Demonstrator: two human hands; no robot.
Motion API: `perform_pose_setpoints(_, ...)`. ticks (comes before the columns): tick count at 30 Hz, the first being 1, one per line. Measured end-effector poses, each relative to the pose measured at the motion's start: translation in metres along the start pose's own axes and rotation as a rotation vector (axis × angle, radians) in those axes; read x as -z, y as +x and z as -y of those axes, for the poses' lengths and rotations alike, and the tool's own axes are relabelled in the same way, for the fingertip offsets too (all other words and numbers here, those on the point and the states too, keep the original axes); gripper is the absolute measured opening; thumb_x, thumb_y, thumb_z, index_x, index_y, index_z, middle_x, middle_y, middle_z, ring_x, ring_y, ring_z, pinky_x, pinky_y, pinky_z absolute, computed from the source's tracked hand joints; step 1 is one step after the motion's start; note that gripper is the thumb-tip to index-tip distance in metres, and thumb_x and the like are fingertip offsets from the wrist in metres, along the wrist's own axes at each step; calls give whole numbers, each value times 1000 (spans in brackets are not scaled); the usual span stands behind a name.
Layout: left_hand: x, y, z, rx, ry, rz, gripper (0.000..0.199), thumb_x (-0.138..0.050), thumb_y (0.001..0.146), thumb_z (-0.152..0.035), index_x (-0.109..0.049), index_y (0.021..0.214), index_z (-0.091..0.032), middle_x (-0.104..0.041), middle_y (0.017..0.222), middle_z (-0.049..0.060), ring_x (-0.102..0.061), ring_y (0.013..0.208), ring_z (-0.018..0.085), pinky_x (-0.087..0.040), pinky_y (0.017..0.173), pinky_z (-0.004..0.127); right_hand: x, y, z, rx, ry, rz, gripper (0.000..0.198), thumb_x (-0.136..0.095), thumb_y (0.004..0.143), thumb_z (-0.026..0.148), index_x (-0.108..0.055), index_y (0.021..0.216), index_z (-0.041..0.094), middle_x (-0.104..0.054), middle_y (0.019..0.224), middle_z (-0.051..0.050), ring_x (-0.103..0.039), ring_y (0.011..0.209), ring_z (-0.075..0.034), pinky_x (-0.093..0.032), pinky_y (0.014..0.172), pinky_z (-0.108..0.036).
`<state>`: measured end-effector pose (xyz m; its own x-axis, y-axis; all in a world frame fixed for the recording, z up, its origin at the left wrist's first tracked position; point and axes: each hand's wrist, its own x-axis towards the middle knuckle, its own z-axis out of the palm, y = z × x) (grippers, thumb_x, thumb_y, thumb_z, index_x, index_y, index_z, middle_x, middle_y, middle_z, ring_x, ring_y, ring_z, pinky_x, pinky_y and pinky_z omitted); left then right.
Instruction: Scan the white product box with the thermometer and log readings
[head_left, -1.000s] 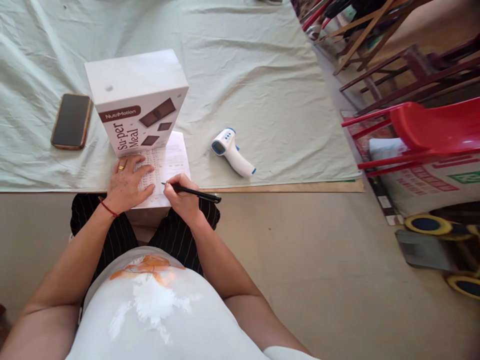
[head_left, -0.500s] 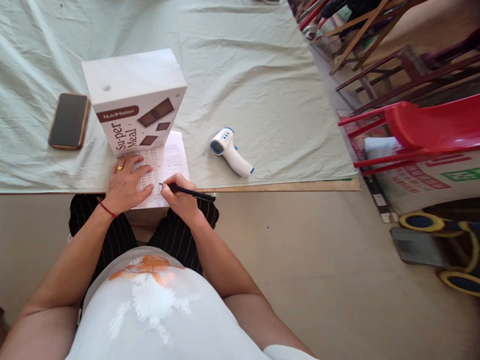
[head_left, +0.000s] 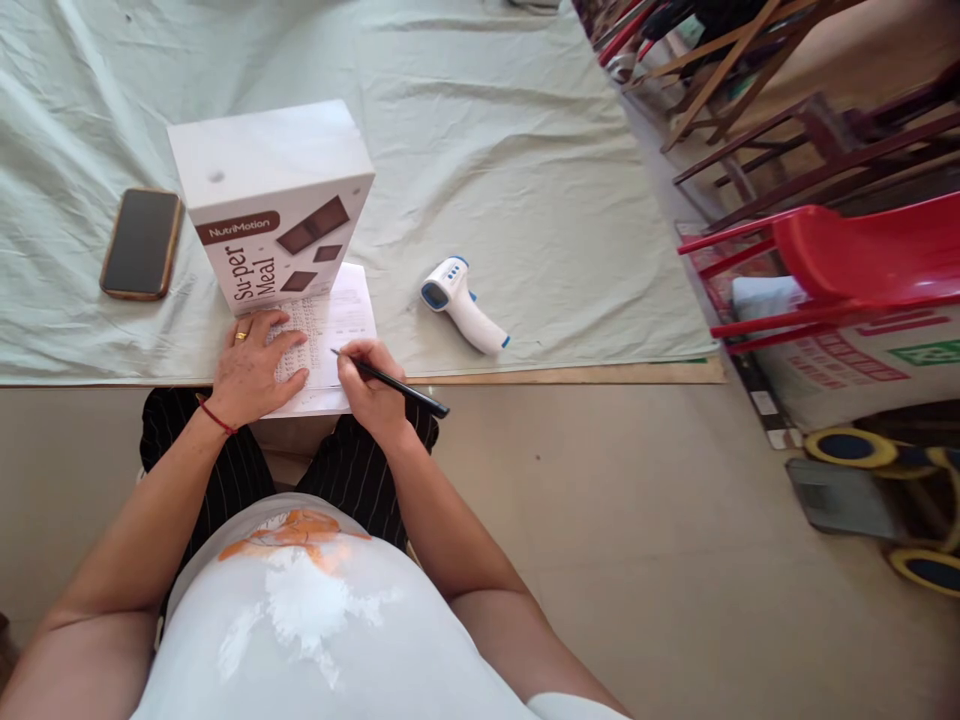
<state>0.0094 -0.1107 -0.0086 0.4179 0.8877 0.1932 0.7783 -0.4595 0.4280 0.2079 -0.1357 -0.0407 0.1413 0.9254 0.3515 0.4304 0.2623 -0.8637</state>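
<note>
My right hand (head_left: 373,392) is closed round a black pen (head_left: 401,385), its tip at the right part of a printed sheet of paper (head_left: 346,318). The sheet lies at the table's front edge and overhangs it a little. Fingers spread, my left hand (head_left: 256,368) lies flat on the sheet's left side, with a ring and a red wrist cord showing. Just beyond the fingers stands a white carton (head_left: 281,220) marked NutriMotion Su-per Meal, hiding the far part of the paper. To the right of it rests a white and blue infrared thermometer (head_left: 463,305).
A smartphone (head_left: 140,243) in a brown case lies left of the carton on the pale green tablecloth (head_left: 525,150). Off the table's right side are a red chair (head_left: 870,255), a printed white sack (head_left: 832,355) and yellow-rimmed wheels (head_left: 851,447).
My right hand with the pen has shifted slightly right across the sheet, and the pen tip now sits farther right and up. My left hand stays in place on the paper.
</note>
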Motion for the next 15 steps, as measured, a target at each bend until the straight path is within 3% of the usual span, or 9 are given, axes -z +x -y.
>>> perform_pose_setpoints(4,-1,0,0,-20,1,-29,32,-70,88,-34,-66,118,-24,-61,140,11,-56,134,37,-41,116,59,5,16,-19,115,-165,-34,25,-48,98,30,-66,115,24,-73,103,-10,-70,96,-23,-60,90,-39)
perform_pose_setpoints(8,-9,-5,4,-16,-64,-172,25,-71,83,-27,-61,106,-23,-64,125,11,-62,122,33,-48,110,56,8,29,-37,127,-285,-25,50,-40,100,23,-52,149,22,-67,132,-18,-70,109,-24,-59,99,-45)
perform_pose_setpoints(12,-18,-8,26,148,-187,-527,24,-67,85,-24,-49,100,-25,-58,110,8,-62,110,27,-56,100,51,7,28,-41,87,-228,-29,48,-41,103,31,-52,150,24,-61,144,-18,-71,102,-22,-61,98,-45)
perform_pose_setpoints(15,-19,4,55,282,-253,-702,52,-77,80,-30,-45,121,-27,-51,125,10,-57,120,28,-57,101,51,6,24,-34,135,-209,5,44,-51,101,41,-60,141,23,-58,147,-19,-69,108,-24,-60,100,-45)
